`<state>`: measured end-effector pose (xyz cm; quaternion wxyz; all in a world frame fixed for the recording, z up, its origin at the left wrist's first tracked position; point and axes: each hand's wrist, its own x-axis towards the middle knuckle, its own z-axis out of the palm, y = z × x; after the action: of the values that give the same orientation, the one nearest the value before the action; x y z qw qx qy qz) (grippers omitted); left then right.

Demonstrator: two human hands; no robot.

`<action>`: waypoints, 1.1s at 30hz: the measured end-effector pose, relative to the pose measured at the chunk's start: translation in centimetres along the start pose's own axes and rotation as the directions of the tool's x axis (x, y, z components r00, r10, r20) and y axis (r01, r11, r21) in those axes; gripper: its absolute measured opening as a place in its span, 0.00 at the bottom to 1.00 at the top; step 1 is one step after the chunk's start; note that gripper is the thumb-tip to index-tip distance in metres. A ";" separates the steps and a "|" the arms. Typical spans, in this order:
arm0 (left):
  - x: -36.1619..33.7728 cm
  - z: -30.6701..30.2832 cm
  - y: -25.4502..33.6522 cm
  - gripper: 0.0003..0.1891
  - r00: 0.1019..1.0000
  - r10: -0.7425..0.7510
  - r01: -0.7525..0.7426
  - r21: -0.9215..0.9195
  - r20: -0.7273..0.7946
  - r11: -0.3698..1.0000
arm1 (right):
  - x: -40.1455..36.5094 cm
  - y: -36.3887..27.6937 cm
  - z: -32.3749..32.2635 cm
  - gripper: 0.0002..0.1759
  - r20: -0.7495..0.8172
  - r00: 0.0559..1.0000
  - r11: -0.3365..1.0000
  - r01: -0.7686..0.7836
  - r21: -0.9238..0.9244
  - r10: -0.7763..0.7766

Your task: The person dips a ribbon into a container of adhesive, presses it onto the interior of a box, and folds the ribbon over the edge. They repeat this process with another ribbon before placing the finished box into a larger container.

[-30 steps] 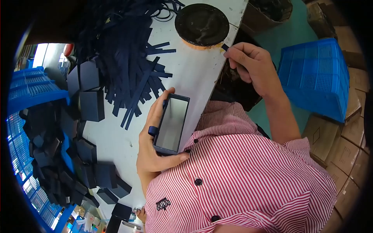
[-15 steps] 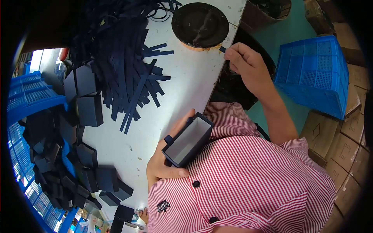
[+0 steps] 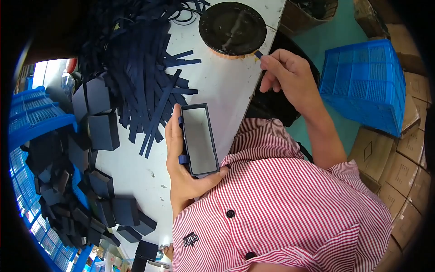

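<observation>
Box, probably light stiff card, sat gripped by its long sides in the left hand; right hand, at one o'clock, pinched a strip.

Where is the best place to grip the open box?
Grip the box by its long walls, around mid-length, coming from its closed back as the left hand does. It is long, narrow and open toward the camera, so that likely keeps the cavity free.

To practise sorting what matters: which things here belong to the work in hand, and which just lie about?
In use: open box in left hand; strip in right hand; round black pad; pile of strips.
Lying about: blue crate; cardboard cartons.
</observation>
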<state>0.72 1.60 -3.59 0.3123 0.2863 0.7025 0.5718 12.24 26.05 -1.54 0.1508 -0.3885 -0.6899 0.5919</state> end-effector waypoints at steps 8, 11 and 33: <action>0.7 -0.3 0.4 0.68 0.990 0.144 -0.142 0.168 0.003 0.975 | 1.4 0.8 2.1 0.15 -0.072 0.995 0.982 0.081 0.168 -0.069; 0.8 -0.3 0.5 0.68 0.989 0.147 -0.143 0.199 -0.002 0.969 | 1.3 0.5 2.6 0.15 -0.110 0.993 0.989 0.065 0.135 -0.050; 1.2 -0.4 0.1 0.67 0.983 0.179 -0.160 0.276 -0.044 0.948 | 1.2 0.0 2.5 0.15 -0.091 0.996 0.981 0.041 0.187 -0.025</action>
<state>-0.35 2.29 -3.55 0.1954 0.3658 0.7573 0.5045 9.84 25.17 -2.50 0.2272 -0.3867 -0.6296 0.6344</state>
